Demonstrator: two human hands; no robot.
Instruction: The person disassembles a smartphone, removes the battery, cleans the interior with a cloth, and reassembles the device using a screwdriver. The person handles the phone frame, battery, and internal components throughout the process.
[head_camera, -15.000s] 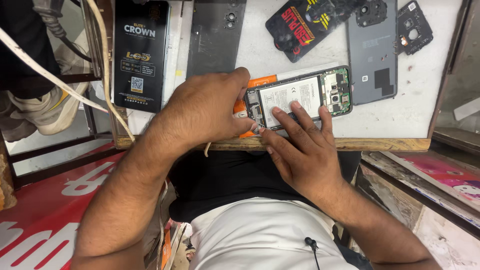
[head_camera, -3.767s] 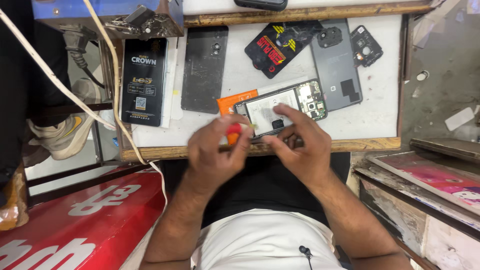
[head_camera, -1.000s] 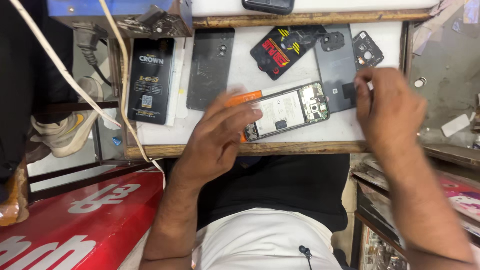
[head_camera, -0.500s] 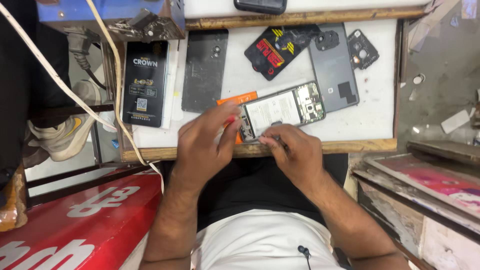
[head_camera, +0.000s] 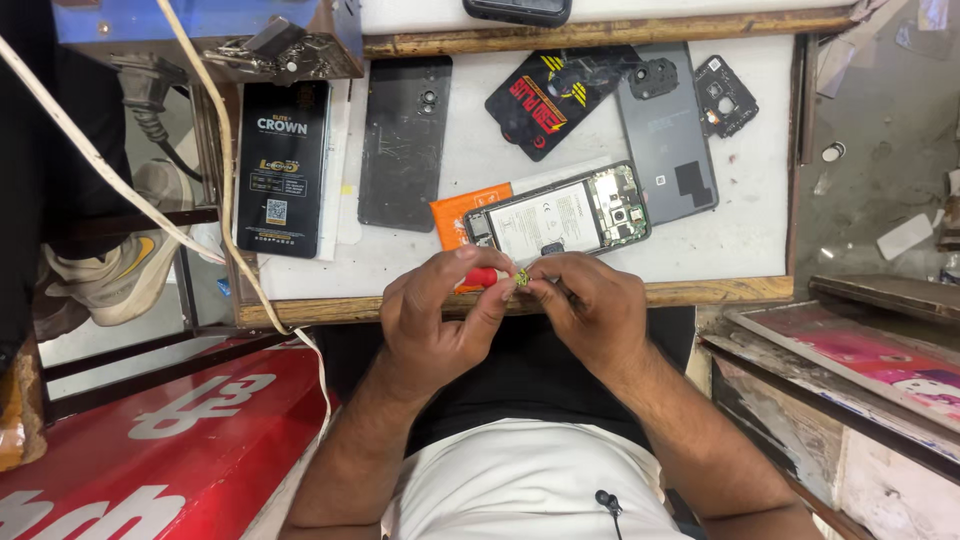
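— What is being worked on?

— A tiny yellowish part (head_camera: 521, 277), pinched at the table's (head_camera: 470, 150) near wooden edge, just in front of the opened phone (head_camera: 558, 215). It is too small to identify; possibly a little component.

— And the hands?

— The left hand (head_camera: 440, 320) is gripping a red-handled tool (head_camera: 485, 276) between thumb and fingers. The right hand (head_camera: 590, 305) is closing its fingertips on the tiny part, touching the tool's tip.

— Surroundings?

— An orange card (head_camera: 455, 215) is lying under the phone's end. A dark back cover (head_camera: 405, 140), grey back cover (head_camera: 668, 135) and black box (head_camera: 283, 165) are sitting farther out.
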